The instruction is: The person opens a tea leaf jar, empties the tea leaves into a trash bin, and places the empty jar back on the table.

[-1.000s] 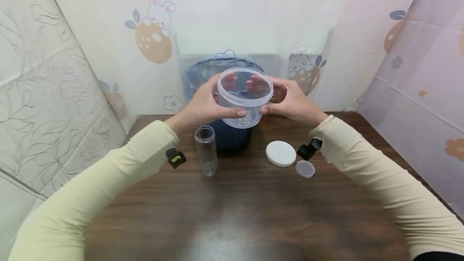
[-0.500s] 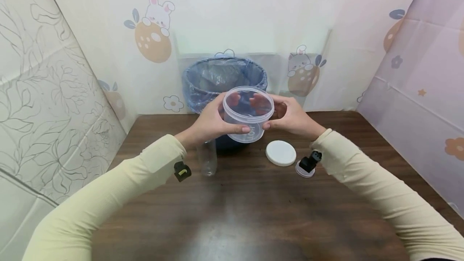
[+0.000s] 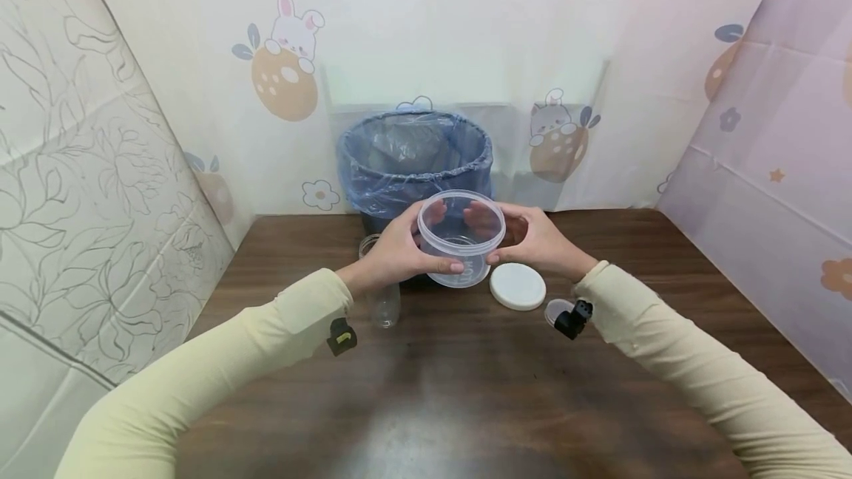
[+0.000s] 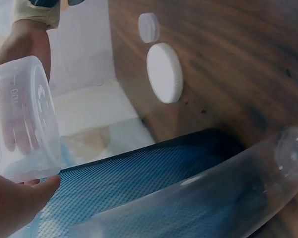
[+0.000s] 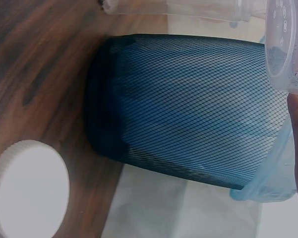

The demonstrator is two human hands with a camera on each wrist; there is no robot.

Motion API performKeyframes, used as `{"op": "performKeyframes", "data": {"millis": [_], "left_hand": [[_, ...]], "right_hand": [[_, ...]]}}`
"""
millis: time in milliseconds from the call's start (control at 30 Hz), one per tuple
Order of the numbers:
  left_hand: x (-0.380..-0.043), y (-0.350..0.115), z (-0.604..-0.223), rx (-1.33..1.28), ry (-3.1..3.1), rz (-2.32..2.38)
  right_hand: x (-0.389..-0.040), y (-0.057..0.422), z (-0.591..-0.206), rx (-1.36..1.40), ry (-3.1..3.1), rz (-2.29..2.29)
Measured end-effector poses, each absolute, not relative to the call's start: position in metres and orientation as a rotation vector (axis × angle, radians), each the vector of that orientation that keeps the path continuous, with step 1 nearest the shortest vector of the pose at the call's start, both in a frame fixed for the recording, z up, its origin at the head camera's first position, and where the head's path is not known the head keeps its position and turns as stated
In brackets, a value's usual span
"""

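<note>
Both hands hold a clear plastic tub (image 3: 461,247) above the table, its open rim up and tilted slightly toward me. My left hand (image 3: 398,251) grips its left side, with the thumb across the front. My right hand (image 3: 542,244) grips the other side, thumb also in front. Raised markings show on the tub's wall (image 4: 20,106) in the left wrist view, and small dark specks on it in the right wrist view. Behind the hands stands a dark mesh wastebasket (image 5: 188,109) lined with a blue bag (image 3: 416,183). My left wrist partly hides a tall clear jar (image 3: 386,307).
A white ridged lid (image 3: 518,287) lies on the wooden table (image 3: 466,390) below my right hand. Beside it is a small translucent lid (image 3: 556,310), partly covered by the wrist camera. Printed curtains (image 3: 665,94) hang behind and at both sides.
Both hands have lowered the tub from in front of the wastebasket's mouth, bringing it down and slightly right. The basket's opening now shows fully. The lids and jar stay put.
</note>
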State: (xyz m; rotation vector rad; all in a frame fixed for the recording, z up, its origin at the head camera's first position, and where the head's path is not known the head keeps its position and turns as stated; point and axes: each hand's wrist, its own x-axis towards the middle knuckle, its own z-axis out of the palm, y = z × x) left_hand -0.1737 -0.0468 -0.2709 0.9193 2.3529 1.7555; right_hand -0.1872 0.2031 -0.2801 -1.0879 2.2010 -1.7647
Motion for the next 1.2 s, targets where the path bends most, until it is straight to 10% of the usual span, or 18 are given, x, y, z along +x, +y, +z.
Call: {"op": "performKeyframes", "data": {"millis": [1200], "left_hand": [[-0.170,-0.031,-0.364,0.592,2.357,1.641]], "right_hand": [[-0.198,0.214,-0.374,-0.979,2.170,-1.619]]}}
